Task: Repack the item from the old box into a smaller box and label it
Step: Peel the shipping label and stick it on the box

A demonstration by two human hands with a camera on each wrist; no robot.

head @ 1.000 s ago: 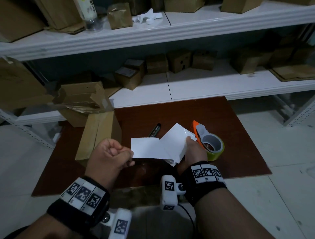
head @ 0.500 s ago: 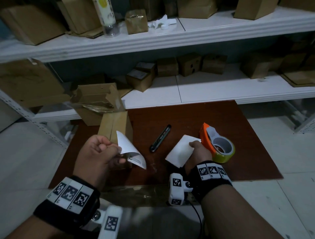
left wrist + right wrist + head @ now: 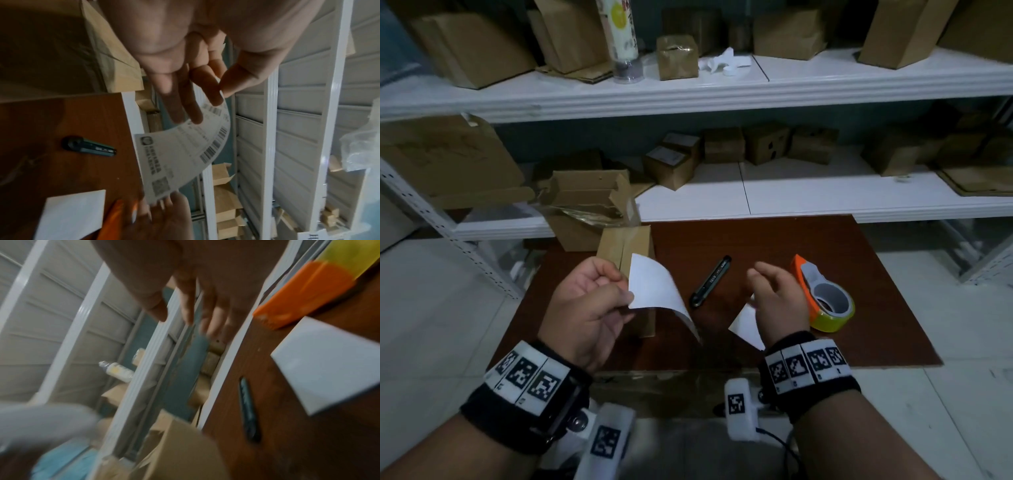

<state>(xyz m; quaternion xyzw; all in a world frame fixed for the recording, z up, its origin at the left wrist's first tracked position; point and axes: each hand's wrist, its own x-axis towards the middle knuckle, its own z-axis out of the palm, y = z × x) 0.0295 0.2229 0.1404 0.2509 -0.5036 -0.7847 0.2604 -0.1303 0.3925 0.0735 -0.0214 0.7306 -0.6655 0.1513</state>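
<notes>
My left hand (image 3: pixel 624 288) pinches a corner of a white shipping label (image 3: pixel 657 291) between thumb and fingers. The label curls downward; its printed barcodes (image 3: pixel 213 146) show in the left wrist view. A small closed brown box (image 3: pixel 625 245) stands on the brown board (image 3: pixel 756 240) just behind that hand. My right hand (image 3: pixel 762 279) hovers open and holds nothing. It is just above the white backing sheet (image 3: pixel 744 327), which lies on the board and also shows in the right wrist view (image 3: pixel 329 378).
A dark pen-like tool (image 3: pixel 710 281) lies between my hands. An orange tape dispenser (image 3: pixel 825 298) with yellow tape sits right of my right hand. An opened old box (image 3: pixel 585 202) rests on the low shelf's edge, and more boxes (image 3: pixel 767 147) fill the shelves.
The label has come off its backing sheet and stays in my left hand. My right hand has let go of the backing, which now lies on the board, and has opened.
</notes>
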